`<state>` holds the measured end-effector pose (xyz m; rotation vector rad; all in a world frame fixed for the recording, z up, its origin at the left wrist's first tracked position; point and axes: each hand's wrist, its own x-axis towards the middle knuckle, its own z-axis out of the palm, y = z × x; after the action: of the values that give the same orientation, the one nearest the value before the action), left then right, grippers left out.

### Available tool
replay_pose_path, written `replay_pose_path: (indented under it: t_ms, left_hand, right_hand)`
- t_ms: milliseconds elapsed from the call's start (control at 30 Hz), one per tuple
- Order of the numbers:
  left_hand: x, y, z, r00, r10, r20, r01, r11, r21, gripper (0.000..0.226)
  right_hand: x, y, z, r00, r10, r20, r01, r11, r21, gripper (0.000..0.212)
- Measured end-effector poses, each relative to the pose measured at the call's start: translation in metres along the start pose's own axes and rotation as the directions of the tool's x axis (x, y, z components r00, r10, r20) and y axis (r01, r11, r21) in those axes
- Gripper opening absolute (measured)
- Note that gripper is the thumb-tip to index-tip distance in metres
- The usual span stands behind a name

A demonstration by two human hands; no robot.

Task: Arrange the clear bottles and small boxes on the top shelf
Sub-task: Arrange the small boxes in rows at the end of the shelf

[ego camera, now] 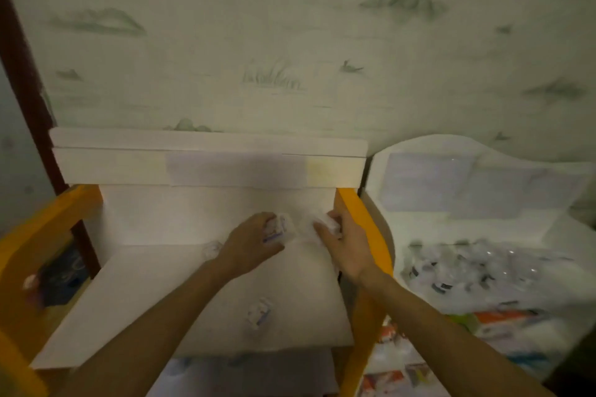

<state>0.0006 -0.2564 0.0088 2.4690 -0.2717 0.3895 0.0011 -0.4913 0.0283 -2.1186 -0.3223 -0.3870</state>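
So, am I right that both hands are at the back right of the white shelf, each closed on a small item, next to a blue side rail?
Not quite: the side rail is orange-yellow, not blue. The head view shows the left hand and right hand at the back right of the white shelf, each closed on a small item, as you said.

labels blurred, no text readable

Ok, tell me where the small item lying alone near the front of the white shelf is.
In the head view, the small item lies near the front edge of the white shelf, between the two forearms, well in front of the left hand.
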Motion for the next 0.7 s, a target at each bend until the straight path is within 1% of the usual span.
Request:
replay_pose_path:
  t_ms: [67, 167, 267, 333, 400, 500, 600, 633, 700]
  left_hand:
    - [0.006, 0.027, 0.011, 0.999, 0.036, 0.013, -0.036, 0.999, 0.008, 0.07]
    - [0.012, 0.085, 0.039, 0.993, 0.11, 0.039, -0.111, 0.993, 0.027, 0.073]
    - [0.017, 0.143, 0.071, 0.985, 0.171, 0.038, -0.172, 0.985, 0.01, 0.081]
    - [0.018, 0.176, 0.098, 0.974, 0.212, 0.086, -0.214, 0.977, 0.021, 0.076]
    - [0.015, 0.206, 0.129, 0.956, 0.265, 0.123, -0.272, 0.961, 0.044, 0.07]
    - [0.013, 0.25, 0.174, 0.942, 0.304, 0.144, -0.312, 0.949, 0.039, 0.069]
    - [0.015, 0.288, 0.212, 0.922, 0.309, 0.234, -0.332, 0.941, 0.067, 0.07]
    - [0.018, 0.298, 0.223, 0.911, 0.311, 0.271, -0.345, 0.934, 0.087, 0.07]
    - [0.026, 0.315, 0.243, 0.893, 0.309, 0.326, -0.362, 0.925, 0.114, 0.069]
  right_hand:
    - [-0.006, 0.006, -0.029, 0.998, 0.012, -0.058, -0.01, 0.999, 0.037, 0.034]
    - [-0.021, 0.033, -0.089, 0.989, 0.117, -0.086, -0.107, 0.987, 0.119, 0.031]
    - [-0.035, 0.066, -0.147, 0.966, 0.211, -0.15, -0.174, 0.959, 0.225, 0.033]
    - [-0.047, 0.087, -0.18, 0.943, 0.281, -0.179, -0.222, 0.931, 0.291, 0.032]
    - [-0.062, 0.108, -0.208, 0.913, 0.36, -0.191, -0.271, 0.886, 0.376, 0.031]
    - [-0.081, 0.149, -0.245, 0.855, 0.5, -0.141, -0.376, 0.783, 0.496, 0.027]
    - [-0.094, 0.183, -0.28, 0.75, 0.653, -0.106, -0.503, 0.667, 0.55, 0.038]
    - [-0.099, 0.193, -0.292, 0.724, 0.68, -0.116, -0.516, 0.646, 0.563, 0.039]
    - [-0.109, 0.212, -0.312, 0.712, 0.688, -0.145, -0.528, 0.659, 0.536, 0.031]
